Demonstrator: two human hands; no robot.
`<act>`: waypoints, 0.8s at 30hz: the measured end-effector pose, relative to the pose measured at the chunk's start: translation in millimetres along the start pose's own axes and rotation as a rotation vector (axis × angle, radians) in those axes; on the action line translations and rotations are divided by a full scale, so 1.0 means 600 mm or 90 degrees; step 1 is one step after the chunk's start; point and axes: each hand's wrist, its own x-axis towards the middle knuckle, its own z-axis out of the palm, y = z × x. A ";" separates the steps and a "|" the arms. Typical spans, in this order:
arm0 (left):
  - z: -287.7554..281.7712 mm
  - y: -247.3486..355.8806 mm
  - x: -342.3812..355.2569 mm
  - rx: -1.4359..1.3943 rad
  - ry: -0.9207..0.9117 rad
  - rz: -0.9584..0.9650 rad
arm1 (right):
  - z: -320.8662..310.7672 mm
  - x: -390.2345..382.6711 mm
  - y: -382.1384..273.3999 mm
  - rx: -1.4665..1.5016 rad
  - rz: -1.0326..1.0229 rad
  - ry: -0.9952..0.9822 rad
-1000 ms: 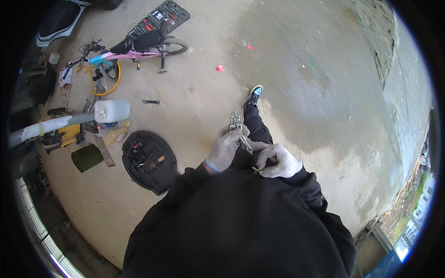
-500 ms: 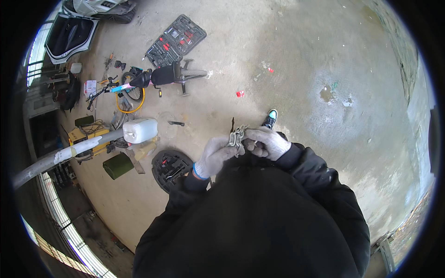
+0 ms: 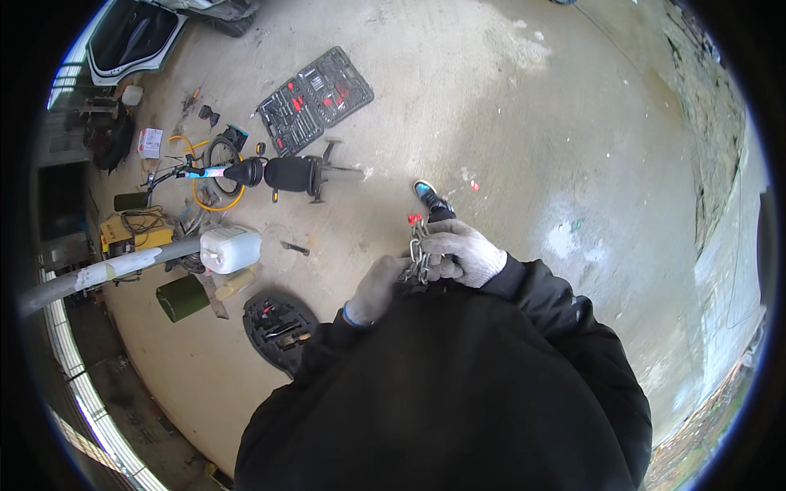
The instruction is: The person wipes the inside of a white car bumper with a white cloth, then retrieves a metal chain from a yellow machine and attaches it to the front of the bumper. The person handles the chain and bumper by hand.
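A metal chain (image 3: 418, 252) with thick silvery links hangs bunched in front of my dark jacket. My right hand (image 3: 465, 252), in a pale knitted glove, is closed on the chain from the right, its fingers across the links. My left hand (image 3: 377, 288), in a matching glove with a blue cuff edge, is curled against the chain's lower left side. Its fingertips are blurred and partly hidden by the links. Just beyond the chain's upper end, a red scrap (image 3: 415, 218) shows on the floor.
My shoe (image 3: 426, 193) stands beyond the chain. Left are a bicycle (image 3: 286, 173), an open tool case (image 3: 336, 87), a white jug (image 3: 231, 249) by a grey pole (image 3: 106, 274), a green canister (image 3: 182, 297) and a round black tool tray (image 3: 278, 327). A car door (image 3: 135, 37) is far left.
The view has shifted, so floor things sit lower. My right hand has moved over the links, and my left hand has drawn slightly left and down. A different foot position shows.
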 end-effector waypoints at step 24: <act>-0.162 0.152 0.370 0.093 0.366 0.031 | -0.174 0.326 -0.394 0.004 0.159 0.007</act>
